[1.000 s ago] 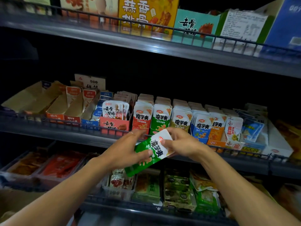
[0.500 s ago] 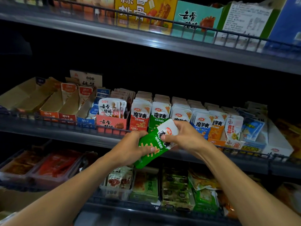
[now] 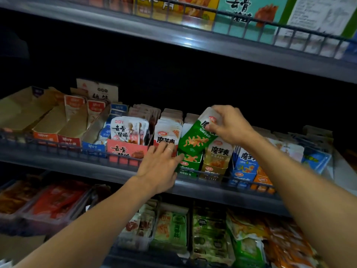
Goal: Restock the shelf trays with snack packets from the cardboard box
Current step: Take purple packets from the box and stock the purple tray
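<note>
While your right hand [image 3: 229, 125] pinches the white top of the green snack packet [image 3: 195, 138], the packet hangs tilted over the green display tray [image 3: 188, 167] on the middle shelf [image 3: 77, 167], its lower end at the tray's front row. Your left hand [image 3: 161, 167] lies flat with straight fingers, holding nothing, against the front of the red-and-white packets [image 3: 166, 132] just left of that tray, its fingertips near the green packet's bottom edge.

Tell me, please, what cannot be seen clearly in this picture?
- Cardboard box: not in the head view.
- Green packet: top label covered by the right hand, motion-blurred.
- Green tray: its fill is hidden behind the packet and the left hand.
- Top-shelf boxes: cut off by the upper edge.
</note>
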`<state>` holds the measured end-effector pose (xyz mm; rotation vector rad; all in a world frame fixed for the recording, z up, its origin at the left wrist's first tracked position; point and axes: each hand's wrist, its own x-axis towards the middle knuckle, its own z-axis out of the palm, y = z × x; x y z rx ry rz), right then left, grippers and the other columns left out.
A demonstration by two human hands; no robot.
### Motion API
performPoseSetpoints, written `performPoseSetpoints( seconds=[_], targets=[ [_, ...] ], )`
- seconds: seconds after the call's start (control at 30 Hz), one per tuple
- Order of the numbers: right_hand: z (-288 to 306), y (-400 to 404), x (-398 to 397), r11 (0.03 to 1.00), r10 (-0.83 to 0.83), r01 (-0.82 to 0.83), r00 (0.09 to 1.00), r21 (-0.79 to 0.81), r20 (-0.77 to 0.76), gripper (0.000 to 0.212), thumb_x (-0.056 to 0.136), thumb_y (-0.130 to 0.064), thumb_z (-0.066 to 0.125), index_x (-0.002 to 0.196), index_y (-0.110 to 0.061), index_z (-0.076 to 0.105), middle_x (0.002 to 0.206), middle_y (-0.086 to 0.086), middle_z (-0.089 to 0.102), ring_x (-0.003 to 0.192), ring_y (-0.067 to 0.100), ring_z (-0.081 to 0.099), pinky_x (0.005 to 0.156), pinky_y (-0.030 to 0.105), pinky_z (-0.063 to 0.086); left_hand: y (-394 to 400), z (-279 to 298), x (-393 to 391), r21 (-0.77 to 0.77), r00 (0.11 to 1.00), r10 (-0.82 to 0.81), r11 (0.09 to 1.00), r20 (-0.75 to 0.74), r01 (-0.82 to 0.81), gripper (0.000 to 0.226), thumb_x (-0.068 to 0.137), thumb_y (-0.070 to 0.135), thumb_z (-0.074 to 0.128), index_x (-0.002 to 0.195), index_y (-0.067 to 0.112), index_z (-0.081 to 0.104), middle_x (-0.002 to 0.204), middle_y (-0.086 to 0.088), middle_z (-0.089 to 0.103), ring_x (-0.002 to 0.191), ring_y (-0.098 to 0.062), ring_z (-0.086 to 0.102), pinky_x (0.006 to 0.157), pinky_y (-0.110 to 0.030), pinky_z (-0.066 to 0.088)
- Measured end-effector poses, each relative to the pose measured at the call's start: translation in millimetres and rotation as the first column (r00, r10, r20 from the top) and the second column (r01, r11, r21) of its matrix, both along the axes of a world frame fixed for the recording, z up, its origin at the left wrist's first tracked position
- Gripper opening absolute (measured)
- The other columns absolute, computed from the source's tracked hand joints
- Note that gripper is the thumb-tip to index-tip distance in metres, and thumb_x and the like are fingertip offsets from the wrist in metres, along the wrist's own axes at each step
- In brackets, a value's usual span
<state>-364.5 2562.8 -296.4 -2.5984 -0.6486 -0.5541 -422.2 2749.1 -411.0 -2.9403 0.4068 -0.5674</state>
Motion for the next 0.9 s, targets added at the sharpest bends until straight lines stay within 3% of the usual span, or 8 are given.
performPoseSetpoints(
  seconds=[0.1, 0.2, 0.3, 0.4, 0.53, 0.67, 0.83, 0.9],
  targets=[
    [-5, 15, 11, 0.968, -0.008, 0.015, 1.000, -0.249, 0.029, 0.025, 0.090, -0.025, 0.069, 0.113, -0.019, 0.061, 0.102, 0.004, 0.064, 0.099, 0.026, 0.062, 0.076, 0.035, 0.049, 2, -10, 3, 0.035, 0.999, 0.011, 0.999, 0.035, -0.013, 0.063, 0.093, 0.042, 0.051, 0.151, 0.030, 0.029, 0.146, -0.008, 0.029, 0.132, -0.029, 0.025, 0.103, -0.045, 0.032],
    [-1, 25, 18, 0.950, -0.003, 0.002, 1.000, -0.311, -0.002, 0.030, 0.089, -0.025, 0.071, 0.116, -0.019, 0.060, 0.107, 0.004, 0.066, 0.099, 0.025, 0.063, 0.079, 0.036, 0.052, 5, -14, 5, 0.005, 1.000, 0.009, 1.000, 0.027, -0.009, 0.060, 0.094, 0.039, 0.050, 0.150, 0.034, 0.028, 0.143, -0.008, 0.032, 0.130, -0.028, 0.026, 0.102, -0.044, 0.032],
    [2, 31, 23, 0.929, -0.009, -0.020, 0.997, -0.369, -0.078, 0.018, 0.088, -0.021, 0.071, 0.101, -0.022, 0.060, 0.097, -0.001, 0.066, 0.088, 0.019, 0.065, 0.077, 0.042, 0.056, 9, -14, 7, -0.018, 1.000, -0.015, 1.000, 0.022, 0.015, 0.057, 0.094, 0.040, 0.049, 0.148, 0.036, 0.031, 0.141, -0.006, 0.034, 0.128, -0.027, 0.028, 0.101, -0.043, 0.034],
    [22, 27, 25, 0.929, -0.020, -0.023, 0.994, -0.370, -0.111, 0.020, 0.087, -0.014, 0.070, 0.089, -0.029, 0.057, 0.090, -0.008, 0.062, 0.083, 0.012, 0.062, 0.071, 0.034, 0.053, 10, -13, 10, -0.032, 1.000, -0.027, 0.999, 0.007, 0.027, 0.057, 0.093, 0.042, 0.050, 0.147, 0.036, 0.034, 0.137, -0.005, 0.036, 0.126, -0.026, 0.029, 0.101, -0.043, 0.035],
    [31, 30, 26, 0.892, -0.018, -0.005, 0.999, -0.452, -0.046, 0.030, 0.084, -0.011, 0.068, 0.073, -0.030, 0.048, 0.086, -0.005, 0.058, 0.083, 0.017, 0.058, 0.069, 0.035, 0.048, 9, -11, 13, -0.048, 0.999, -0.034, 0.998, 0.004, 0.034, 0.055, 0.093, 0.041, 0.050, 0.146, 0.035, 0.035, 0.137, -0.005, 0.035, 0.126, -0.026, 0.029, 0.099, -0.042, 0.035],
    [18, 37, 27, 0.939, 0.015, -0.039, 0.997, -0.340, -0.074, 0.021, 0.084, -0.016, 0.073, 0.083, -0.031, 0.058, 0.091, -0.006, 0.064, 0.086, 0.015, 0.061, 0.071, 0.033, 0.052, 12, -13, 12, -0.048, 0.999, -0.043, 0.998, -0.002, 0.043, 0.056, 0.094, 0.040, 0.050, 0.147, 0.035, 0.033, 0.138, -0.004, 0.034, 0.127, -0.026, 0.029, 0.099, -0.042, 0.034],
    [16, 48, 25, 0.937, -0.008, -0.040, 0.991, -0.348, -0.136, 0.029, 0.079, -0.020, 0.079, 0.075, -0.030, 0.052, 0.095, -0.001, 0.066, 0.087, 0.019, 0.063, 0.073, 0.033, 0.052, 13, -18, 12, -0.061, 0.999, -0.039, 0.997, -0.004, 0.038, 0.059, 0.093, 0.041, 0.050, 0.148, 0.036, 0.029, 0.139, -0.004, 0.033, 0.125, -0.027, 0.029, 0.097, -0.042, 0.036],
    [4, 49, 27, 0.938, -0.033, -0.041, 0.978, -0.344, -0.206, 0.025, 0.081, -0.019, 0.078, 0.089, -0.029, 0.057, 0.100, -0.001, 0.066, 0.090, 0.019, 0.064, 0.074, 0.031, 0.051, 13, -18, 12, -0.069, 0.999, -0.045, 0.997, -0.014, 0.044, 0.060, 0.094, 0.040, 0.050, 0.149, 0.035, 0.028, 0.139, -0.004, 0.033, 0.126, -0.026, 0.029, 0.098, -0.042, 0.035]
  ],
)
